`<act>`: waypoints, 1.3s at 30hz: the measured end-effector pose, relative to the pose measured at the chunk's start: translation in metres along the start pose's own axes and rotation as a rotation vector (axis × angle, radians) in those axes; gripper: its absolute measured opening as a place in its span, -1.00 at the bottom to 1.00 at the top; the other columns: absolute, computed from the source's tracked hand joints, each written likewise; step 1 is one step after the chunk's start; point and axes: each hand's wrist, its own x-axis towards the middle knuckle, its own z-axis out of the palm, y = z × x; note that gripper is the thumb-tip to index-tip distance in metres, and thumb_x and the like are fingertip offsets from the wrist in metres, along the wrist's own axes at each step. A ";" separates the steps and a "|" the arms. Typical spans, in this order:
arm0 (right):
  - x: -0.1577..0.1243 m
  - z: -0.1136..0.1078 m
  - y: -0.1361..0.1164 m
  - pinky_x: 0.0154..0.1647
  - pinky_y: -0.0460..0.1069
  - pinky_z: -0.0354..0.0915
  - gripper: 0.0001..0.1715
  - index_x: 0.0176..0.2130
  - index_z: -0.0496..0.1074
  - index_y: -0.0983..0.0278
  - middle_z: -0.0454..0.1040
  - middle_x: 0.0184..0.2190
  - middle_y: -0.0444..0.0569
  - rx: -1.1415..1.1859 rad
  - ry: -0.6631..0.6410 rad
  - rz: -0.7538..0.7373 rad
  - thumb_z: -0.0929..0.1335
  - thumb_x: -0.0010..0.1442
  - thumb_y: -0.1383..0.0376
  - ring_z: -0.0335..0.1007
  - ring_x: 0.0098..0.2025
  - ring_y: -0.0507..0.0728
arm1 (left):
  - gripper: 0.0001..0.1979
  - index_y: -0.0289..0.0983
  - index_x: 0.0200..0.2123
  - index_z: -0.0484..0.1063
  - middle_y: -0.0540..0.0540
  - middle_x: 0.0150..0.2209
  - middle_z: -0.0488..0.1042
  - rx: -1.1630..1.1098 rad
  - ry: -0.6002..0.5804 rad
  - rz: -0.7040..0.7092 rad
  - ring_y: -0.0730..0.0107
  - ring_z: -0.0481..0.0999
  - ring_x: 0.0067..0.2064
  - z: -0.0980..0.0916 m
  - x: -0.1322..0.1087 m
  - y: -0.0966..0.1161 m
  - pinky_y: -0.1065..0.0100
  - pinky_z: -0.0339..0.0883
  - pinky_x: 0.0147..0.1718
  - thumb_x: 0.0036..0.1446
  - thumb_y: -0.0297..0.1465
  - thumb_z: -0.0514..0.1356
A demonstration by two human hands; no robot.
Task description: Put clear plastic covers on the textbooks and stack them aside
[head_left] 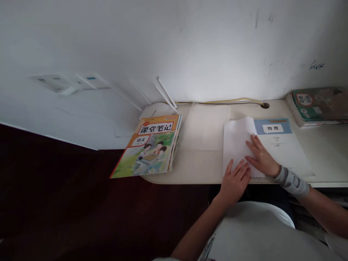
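Observation:
A blue and white textbook (284, 150) lies face up at the front of the desk. Over its left part is a white sheet (236, 141), which looks folded in from the left; whether it is joined to the cover I cannot tell. My left hand (237, 181) rests on the lower part of the sheet, fingers stretched out. My right hand (262, 156), with a grey band at the wrist, lies flat across the sheet's right edge and partly hides the cover. Nothing is held in either hand.
Left on the desk (195, 166), a stack of workbooks (148, 148) juts past the rounded edge. A clear plastic sheet (208, 127) lies between the stack and the textbook. More books (322, 105) are piled at right. A white router (156, 108) and a yellow cable (231, 101) sit by the wall.

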 end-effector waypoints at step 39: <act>0.088 0.009 0.053 0.26 0.27 -0.18 -0.06 0.25 0.06 0.34 -0.10 0.30 0.18 0.085 -0.106 0.053 0.11 0.12 -0.21 -0.30 0.33 0.32 | -0.61 -0.36 -0.10 0.37 -0.36 -0.10 0.44 0.099 0.120 -0.799 0.00 0.40 -0.03 -0.041 -0.023 -0.080 0.02 0.26 -0.08 0.08 -0.21 0.13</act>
